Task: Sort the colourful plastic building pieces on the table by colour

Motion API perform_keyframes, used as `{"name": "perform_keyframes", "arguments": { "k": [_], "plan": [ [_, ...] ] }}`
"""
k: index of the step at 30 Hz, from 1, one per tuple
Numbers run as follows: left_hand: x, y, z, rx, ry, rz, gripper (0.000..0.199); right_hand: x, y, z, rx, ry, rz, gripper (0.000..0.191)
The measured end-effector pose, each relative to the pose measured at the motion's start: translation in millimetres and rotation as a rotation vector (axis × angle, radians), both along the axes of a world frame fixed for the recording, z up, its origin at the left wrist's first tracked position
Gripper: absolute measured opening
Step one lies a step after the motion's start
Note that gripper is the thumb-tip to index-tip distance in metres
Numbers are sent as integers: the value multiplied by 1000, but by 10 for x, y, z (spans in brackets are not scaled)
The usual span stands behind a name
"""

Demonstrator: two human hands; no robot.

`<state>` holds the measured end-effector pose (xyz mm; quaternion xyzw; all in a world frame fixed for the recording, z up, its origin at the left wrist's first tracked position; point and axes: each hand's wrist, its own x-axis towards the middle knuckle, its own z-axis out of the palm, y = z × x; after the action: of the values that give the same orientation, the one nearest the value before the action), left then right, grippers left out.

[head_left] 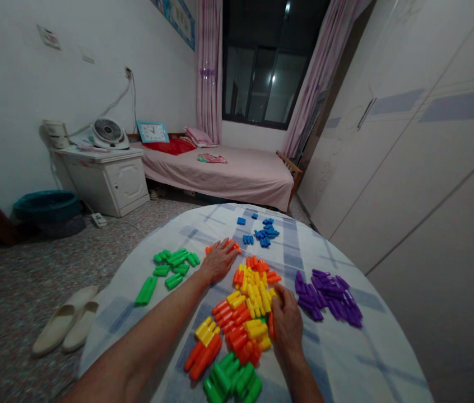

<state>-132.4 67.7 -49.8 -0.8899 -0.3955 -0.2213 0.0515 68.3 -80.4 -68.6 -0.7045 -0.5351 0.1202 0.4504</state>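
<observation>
The room was dimly lit, its far wall and the wardrobe [388, 145] on the right falling into grey shade. Small bright glints showed in the dark window [266, 78] at the far side. Soft shadows lay on the tablecloth [338, 358], and the plastic pieces [231, 375] carried pale highlights. Wide-angle distortion bent and stretched the edges; fine detail looked slightly soft.

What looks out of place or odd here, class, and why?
A green bit shows among the orange pieces and yellow pieces beside the right hand, though other green pieces form separate groups. The blue-framed clock is propped on the bed rather than hung. No spill or damage shows.
</observation>
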Motion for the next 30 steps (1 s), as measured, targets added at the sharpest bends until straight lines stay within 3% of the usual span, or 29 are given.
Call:
{"name": "perform_keyframes", "arguments": {
  "k": [6, 13, 17, 24, 30],
  "plan": [
    [-88, 149, 40, -9, -30, 204, 33, -2, 7, -1, 1, 3, 2, 35],
    [68, -280, 23, -222, -94, -106, 35, -7, 6, -12, 13, -8, 1, 34],
    [105, -461, 9, -306, -148, -59, 34, -5, 15, -27, 19, 4, -5, 35],
    [138, -550, 23, -458, -371, 4, 19, -13, 12, -6, 11, -1, -3, 34],
    [-96, -279, 125, -238, -424, 102, 20, -26, -2, 29, -6, 5, -11, 34]
  ]
}}
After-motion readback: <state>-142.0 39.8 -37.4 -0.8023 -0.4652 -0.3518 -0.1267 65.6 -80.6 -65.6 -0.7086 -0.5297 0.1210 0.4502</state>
